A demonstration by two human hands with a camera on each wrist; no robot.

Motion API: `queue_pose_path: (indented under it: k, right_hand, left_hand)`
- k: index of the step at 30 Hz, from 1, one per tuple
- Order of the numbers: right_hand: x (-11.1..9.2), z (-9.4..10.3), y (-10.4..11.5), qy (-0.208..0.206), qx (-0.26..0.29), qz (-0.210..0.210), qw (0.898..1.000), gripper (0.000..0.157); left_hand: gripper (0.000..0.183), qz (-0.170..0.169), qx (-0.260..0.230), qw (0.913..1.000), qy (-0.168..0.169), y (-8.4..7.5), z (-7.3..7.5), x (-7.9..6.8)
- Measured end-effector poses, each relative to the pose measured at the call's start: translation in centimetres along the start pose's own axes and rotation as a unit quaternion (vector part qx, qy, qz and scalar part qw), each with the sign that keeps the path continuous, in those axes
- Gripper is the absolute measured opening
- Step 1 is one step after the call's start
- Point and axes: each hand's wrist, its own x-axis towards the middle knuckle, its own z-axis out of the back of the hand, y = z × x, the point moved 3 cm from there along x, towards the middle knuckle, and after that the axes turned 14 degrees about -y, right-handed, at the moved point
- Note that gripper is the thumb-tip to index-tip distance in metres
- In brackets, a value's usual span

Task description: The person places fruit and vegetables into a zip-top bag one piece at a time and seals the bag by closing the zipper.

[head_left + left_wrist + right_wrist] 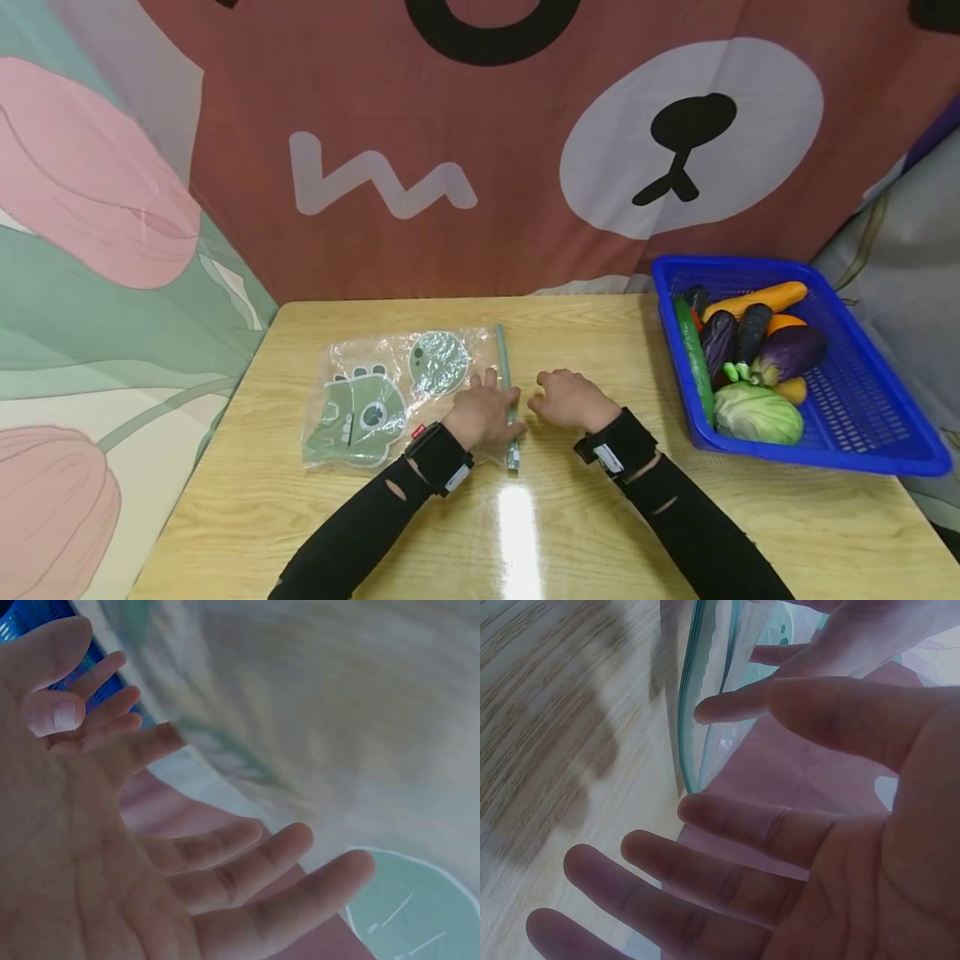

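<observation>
A clear plastic zip bag (442,421) with a green dinosaur print lies flat on the wooden table. Its green zip strip (504,358) runs along the right edge. Over that edge my left hand (486,414) is spread, fingertips close to the strip. My right hand (573,400) hovers just right of the strip, fingers loosely extended and holding nothing in the right wrist view. There the strip passes close by the right fingertips. In the left wrist view, the printed bag spreads beyond the left fingers (285,907), which grip nothing.
At the right of the wooden table (600,525) stands a blue plastic basket (877,400). It holds a cabbage (757,414), a cucumber (693,358), eggplants (791,354) and other vegetables. A printed cloth (517,242) hangs behind the table's back edge.
</observation>
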Motion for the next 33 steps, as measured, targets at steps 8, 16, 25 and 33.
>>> queue_pose_path:
  k: [8, 16, 25, 33]
  right_hand:
    - [0.7, -1.0, 0.4, 0.024, -0.031, 0.008, 0.999, 0.028]
    - [1.0, -1.8, 0.8, 0.026, -0.044, 0.004, 0.999, 0.028]
    - [1.5, -1.8, 1.3, 0.014, -0.038, -0.015, 0.999, 0.048]
    - [1.6, -1.8, 1.7, -0.004, 0.022, -0.03, 0.999, 0.055]
  left_hand:
    - [0.051, -0.018, -0.002, 0.9993, -0.032, -0.3, -0.7, 0.2]
    - [0.044, -0.014, -0.077, 0.9955, -0.053, -0.1, -1.2, 0.7]
    - [0.041, -0.014, -0.08, 0.9898, -0.117, 0.3, -0.4, 0.6]
    - [0.032, 0.0, -0.106, 0.977, -0.185, 0.8, 1.3, 0.0]
